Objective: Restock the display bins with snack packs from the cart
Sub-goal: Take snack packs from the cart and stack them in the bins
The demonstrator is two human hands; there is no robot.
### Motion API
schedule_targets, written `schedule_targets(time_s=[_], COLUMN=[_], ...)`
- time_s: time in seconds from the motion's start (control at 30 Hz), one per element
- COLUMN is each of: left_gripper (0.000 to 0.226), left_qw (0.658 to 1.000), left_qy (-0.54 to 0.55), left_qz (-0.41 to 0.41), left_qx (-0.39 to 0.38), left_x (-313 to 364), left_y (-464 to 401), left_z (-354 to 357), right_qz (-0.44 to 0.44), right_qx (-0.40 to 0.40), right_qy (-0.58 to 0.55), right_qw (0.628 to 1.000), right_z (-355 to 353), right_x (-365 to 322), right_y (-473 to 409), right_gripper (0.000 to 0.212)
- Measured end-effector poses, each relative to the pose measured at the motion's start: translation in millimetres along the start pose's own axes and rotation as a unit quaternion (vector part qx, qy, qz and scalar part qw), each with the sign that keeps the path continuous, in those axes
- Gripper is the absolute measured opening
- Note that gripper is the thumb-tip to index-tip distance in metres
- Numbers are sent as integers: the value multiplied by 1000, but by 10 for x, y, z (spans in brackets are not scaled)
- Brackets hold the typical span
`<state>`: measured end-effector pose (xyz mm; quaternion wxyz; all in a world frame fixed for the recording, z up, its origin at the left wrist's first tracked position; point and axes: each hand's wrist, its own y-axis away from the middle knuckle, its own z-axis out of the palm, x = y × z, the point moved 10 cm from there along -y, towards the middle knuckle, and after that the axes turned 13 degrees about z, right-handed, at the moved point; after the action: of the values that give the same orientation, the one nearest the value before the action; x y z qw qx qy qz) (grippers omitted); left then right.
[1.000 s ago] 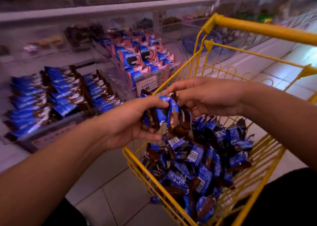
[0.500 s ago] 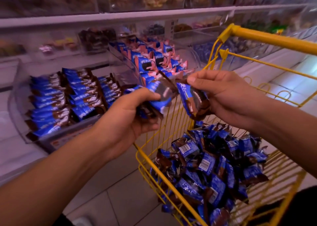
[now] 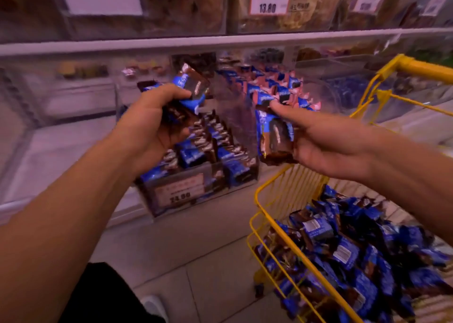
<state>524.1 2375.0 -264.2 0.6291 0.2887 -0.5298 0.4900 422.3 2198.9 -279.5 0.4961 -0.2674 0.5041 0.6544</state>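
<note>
Left hand [image 3: 149, 126]: fingers curled round a bundle of blue-and-brown snack packs [image 3: 190, 90], raised above the rear of the brown-pack bin [image 3: 196, 175]. Right hand [image 3: 316, 139]: grips a second clutch of packs [image 3: 275, 139], thumb laid along the top, held level with the clear divider wall [image 3: 232, 112] between bins.

Largest first:
- Shelf unit [image 3: 220, 39]: upper tier of boxed goods with price cards, lower tier of clear bins.
- Yellow cart [image 3: 289, 237]: at right, heaped with matching loose packs [image 3: 343, 249]; well below both hands.
- Brown-pack bin: directly below and ahead of the left hand; rows run front to back, packs standing on edge; price label on its front.
- Pink-and-blue bin [image 3: 282, 90]: next bin right, behind the right thumb.

Judgement: the left hand is nearer the target bin. The right hand's bundle must cross leftward over the divider, which stands in its way. The pink bin is the likely place for a misdrop.
</note>
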Motion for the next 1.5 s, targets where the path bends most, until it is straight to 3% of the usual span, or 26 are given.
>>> schedule_targets(time_s=[0.07, 0.17, 0.23, 0.3, 0.37, 0.43, 0.47, 0.53, 0.6, 0.7, 0.8, 0.87, 0.93, 0.97, 1.03, 1.13, 1.17, 1.2, 1.3, 1.4, 1.5], left_gripper=[10, 22, 24, 29, 40, 51, 53, 52, 47, 39, 24, 20, 25, 28, 33, 36, 34, 32, 41, 47, 53], left_qw=[999, 996, 994, 992, 987, 982, 980, 980, 981, 986, 990, 991, 991, 991, 991, 991, 991, 992, 995, 983, 966], left_qy=[2, 8, 23, 26, 33, 35, 31, 18, 13, 15, 26, 28, 29, 30, 32, 31, 28, 24, 38, 143, 189], left_qz=[8, 14, 28, 51, 71, 80, 82, 82, 77, 55, 39, 36, 34, 33, 31, 30, 28, 23, -23, -112, -154], left_qx=[41, 90, 102, 115, 143, 168, 176, 183, 178, 154, 135, 128, 125, 125, 129, 129, 128, 125, 84, -2, -85], left_x=[15, -29, -26, -2, 10, -8, -18, -47, -83, -157, -209, -213, -210, -208, -199, -190, -189, -192, -244, -346, -359], left_y=[-111, -206, -264, -327, -383, -422, -440, -463, -476, -466, -441, -420, -403, -395, -382, -372, -369, -363, -336, -242, -137], left_z=[-239, -489, -544, -595, -669, -732, -751, -758, -738, -665, -600, -574, -569, -575, -594, -599, -591, -579, -472, -222, -7], right_qz=[-22, -171, -272, -329, -339, -316, -296, -259, -263, -271, -140, -94, -110, -123, -148, -169, -173, -181, -199, -146, -113], right_qx=[-20, 60, 97, 80, 33, -9, -28, -49, -28, 31, -14, -40, -44, -45, -55, -71, -75, -70, -30, -33, -40], right_qy=[75, 206, 306, 414, 526, 593, 598, 559, 516, 556, 610, 598, 563, 570, 635, 758, 770, 765, 707, 651, 592], right_qw=[997, 962, 907, 845, 780, 740, 744, 786, 815, 785, 780, 795, 818, 811, 756, 626, 609, 614, 678, 744, 797], right_z=[248, 517, 757, 1061, 1302, 1365, 1337, 1226, 1063, 783, 543, 492, 564, 623, 790, 1031, 1093, 1138, 1090, 866, 702], right_x=[-71, -400, -634, -735, -650, -447, -339, -196, -248, -451, -220, -30, -68, -127, -228, -146, -80, -51, -166, -197, -148], right_y=[-158, -336, -387, -459, -545, -646, -703, -782, -777, -679, -721, -761, -766, -750, -683, -666, -679, -694, -725, -776, -793], right_gripper=[44, 15, 12, 15, 17, 19, 22, 29, 29, 28, 34, 43, 40, 35, 28, 27, 30, 34, 30, 20, 27])
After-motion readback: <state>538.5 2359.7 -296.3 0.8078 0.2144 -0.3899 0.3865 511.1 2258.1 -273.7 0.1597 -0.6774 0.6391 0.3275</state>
